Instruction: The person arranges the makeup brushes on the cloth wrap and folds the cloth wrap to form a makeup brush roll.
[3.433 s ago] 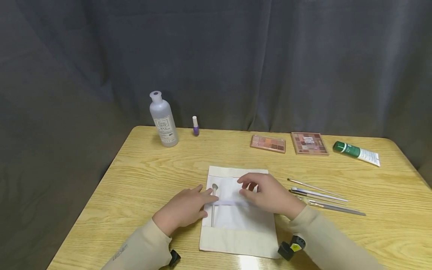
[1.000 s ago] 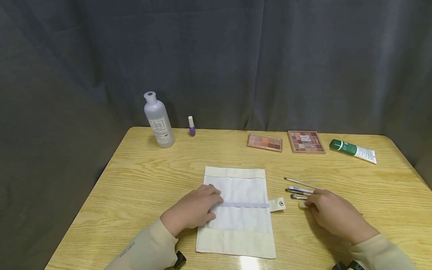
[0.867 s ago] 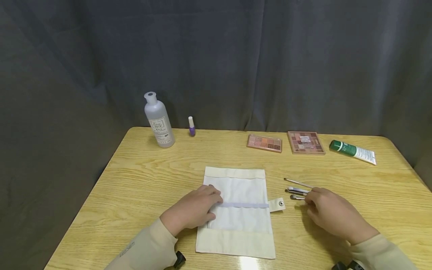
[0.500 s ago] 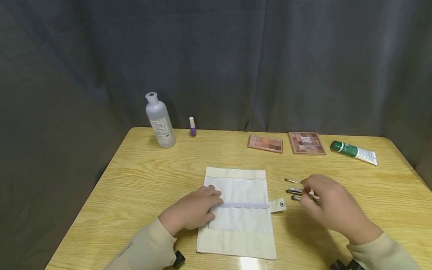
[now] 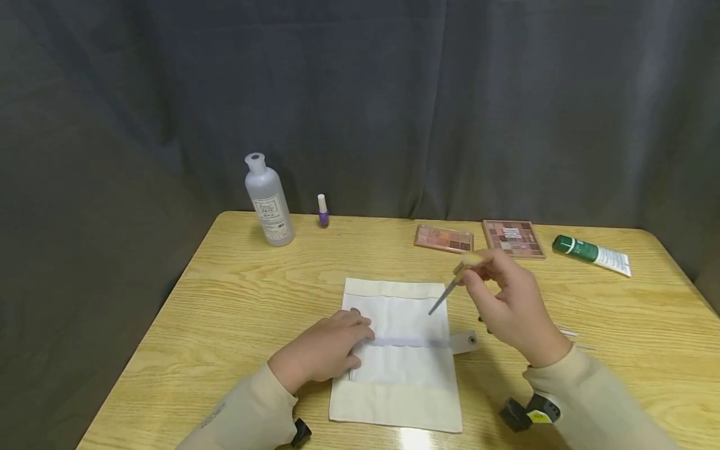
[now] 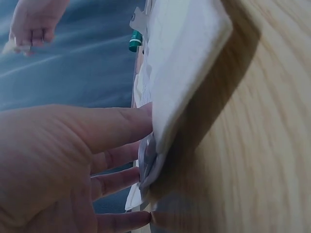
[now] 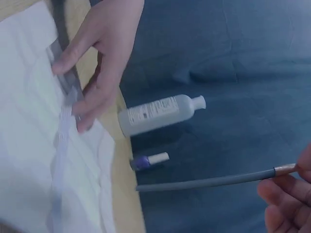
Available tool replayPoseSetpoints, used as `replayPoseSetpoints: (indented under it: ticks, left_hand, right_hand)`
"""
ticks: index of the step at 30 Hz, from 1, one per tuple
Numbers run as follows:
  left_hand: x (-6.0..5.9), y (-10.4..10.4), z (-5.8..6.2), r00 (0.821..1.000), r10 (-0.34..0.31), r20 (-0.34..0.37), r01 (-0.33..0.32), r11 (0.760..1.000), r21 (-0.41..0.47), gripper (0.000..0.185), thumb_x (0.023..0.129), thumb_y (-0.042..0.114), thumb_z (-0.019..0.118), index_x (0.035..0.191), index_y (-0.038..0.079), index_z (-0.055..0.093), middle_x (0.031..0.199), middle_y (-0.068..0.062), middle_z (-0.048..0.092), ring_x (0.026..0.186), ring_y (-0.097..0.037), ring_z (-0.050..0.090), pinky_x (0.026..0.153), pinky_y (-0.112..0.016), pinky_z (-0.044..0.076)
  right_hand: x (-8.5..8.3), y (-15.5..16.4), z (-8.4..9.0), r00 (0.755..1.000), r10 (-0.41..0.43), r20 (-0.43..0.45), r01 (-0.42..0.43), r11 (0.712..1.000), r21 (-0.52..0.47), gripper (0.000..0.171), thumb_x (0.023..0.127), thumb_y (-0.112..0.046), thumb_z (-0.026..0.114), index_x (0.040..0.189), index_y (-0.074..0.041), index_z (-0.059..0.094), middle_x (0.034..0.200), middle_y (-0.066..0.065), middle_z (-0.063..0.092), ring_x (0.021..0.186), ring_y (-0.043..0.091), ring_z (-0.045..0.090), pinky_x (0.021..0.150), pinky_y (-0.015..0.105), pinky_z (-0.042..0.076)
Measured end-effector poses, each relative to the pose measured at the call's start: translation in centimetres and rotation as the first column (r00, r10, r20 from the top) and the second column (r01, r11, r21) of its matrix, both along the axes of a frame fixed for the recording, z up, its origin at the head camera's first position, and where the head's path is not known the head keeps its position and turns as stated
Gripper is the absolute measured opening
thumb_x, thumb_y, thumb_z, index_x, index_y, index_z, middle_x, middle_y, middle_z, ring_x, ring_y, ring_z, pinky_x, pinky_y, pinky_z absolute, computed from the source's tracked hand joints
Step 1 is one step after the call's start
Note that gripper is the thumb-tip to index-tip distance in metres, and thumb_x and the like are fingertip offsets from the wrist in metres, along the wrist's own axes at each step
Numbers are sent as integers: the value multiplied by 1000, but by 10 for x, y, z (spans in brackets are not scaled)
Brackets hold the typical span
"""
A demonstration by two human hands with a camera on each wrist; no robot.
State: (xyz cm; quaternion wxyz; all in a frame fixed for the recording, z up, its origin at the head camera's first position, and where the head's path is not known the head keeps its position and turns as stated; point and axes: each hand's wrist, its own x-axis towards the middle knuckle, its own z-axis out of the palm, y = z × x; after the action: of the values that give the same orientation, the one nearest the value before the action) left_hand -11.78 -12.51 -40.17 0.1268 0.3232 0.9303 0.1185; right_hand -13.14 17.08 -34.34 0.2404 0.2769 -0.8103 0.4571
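Note:
A white cloth brush roll (image 5: 402,369) lies flat near the table's front, crossed by a pale elastic band (image 5: 413,342), with a snap tab (image 5: 467,340) at its right. My left hand (image 5: 351,334) lies flat on the roll's left edge, fingers over a grey brush (image 7: 68,77) tucked under the band. My right hand (image 5: 469,281) is raised above the roll's right side and pinches a thin makeup brush (image 5: 444,298) near its bristle end. Its grey handle (image 7: 209,182) slants down-left toward the cloth. In the left wrist view my fingers (image 6: 116,145) lie against the cloth (image 6: 184,63).
At the back edge stand a grey bottle (image 5: 269,200) and a purple nail polish (image 5: 323,210). Two eyeshadow palettes (image 5: 444,238) (image 5: 513,238) and a green tube (image 5: 590,253) lie at the back right. Ends of other brushes (image 5: 565,332) show behind my right wrist.
My right hand reached the brushes on the right, took one, lifted it and carried it left over the roll. The left hand stayed on the roll's left edge.

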Motion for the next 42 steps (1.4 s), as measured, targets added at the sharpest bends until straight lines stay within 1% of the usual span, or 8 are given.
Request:
replayPoseSetpoints:
  ticks: [2, 6, 11, 17, 22, 29, 37, 42]
  left_hand:
    - [0, 1, -1, 1000, 0, -4, 0, 1000, -2, 36, 93, 20, 73, 128, 15, 65, 145, -5, 54, 138, -26, 43, 110, -46, 41]
    - [0, 2, -1, 1000, -4, -11, 4, 1000, -5, 34, 93, 20, 73, 126, 17, 65, 144, -4, 55, 135, -24, 46, 108, -45, 43]
    - [0, 2, 1, 1000, 2, -3, -2, 1000, -9, 34, 92, 20, 74, 125, 17, 65, 142, -3, 55, 131, -23, 48, 106, -43, 45]
    - [1, 3, 3, 1000, 10, 4, -10, 1000, -7, 35, 92, 20, 74, 126, 17, 65, 140, -3, 56, 130, -23, 49, 105, -42, 45]
    - [0, 3, 3, 1000, 12, 7, -12, 1000, -15, 37, 92, 21, 75, 127, 17, 64, 139, -2, 56, 129, -22, 49, 105, -42, 45]
    - [-1, 2, 3, 1000, 8, -1, -8, 1000, -16, 36, 91, 21, 75, 125, 17, 65, 138, -2, 57, 128, -22, 50, 105, -41, 45]
    - [-2, 2, 2, 1000, 8, -21, -8, 1000, -7, 35, 89, 21, 77, 121, 15, 64, 128, 1, 60, 123, -20, 52, 102, -39, 47]
    - [-2, 3, 3, 1000, 13, -14, -14, 1000, -12, 34, 90, 21, 77, 121, 16, 64, 126, 2, 60, 121, -19, 53, 101, -38, 47]
  right_hand:
    - [-6, -9, -3, 994, 18, 110, -13, 998, -53, 9, 96, 7, 57, 101, 1, 62, 94, 8, 72, 82, 11, 68, 73, 15, 53]
    - [-16, -26, -11, 958, 40, 286, -15, 996, -87, 5, 102, -4, 55, 101, -1, 59, 96, 8, 73, 85, 14, 69, 80, 20, 54]
    - [-26, -43, -18, 924, 42, 381, -12, 997, -79, 10, 104, -12, 55, 104, -2, 58, 100, 8, 74, 88, 19, 70, 83, 24, 55]
    - [-37, -57, -28, 876, 60, 478, -22, 996, -85, 13, 102, -9, 57, 114, -4, 57, 98, 9, 73, 89, 30, 70, 72, 29, 54]
    - [-42, -67, -40, 851, 78, 519, -48, 996, -72, 24, 101, -7, 58, 125, -5, 54, 96, 9, 73, 86, 29, 72, 74, 33, 54]
    - [-47, -75, -48, 817, 100, 568, -63, 994, -84, 25, 102, -8, 57, 126, -1, 52, 96, 12, 73, 87, 33, 71, 74, 32, 55]
    - [-51, -77, -47, 812, 59, 581, -56, 998, -23, 33, 101, -6, 55, 132, 0, 48, 93, 11, 71, 79, 22, 71, 71, 34, 55]
    - [-49, -79, -54, 792, 58, 608, -66, 998, -10, 35, 101, -8, 55, 135, -1, 48, 92, 9, 70, 80, 20, 70, 73, 33, 56]
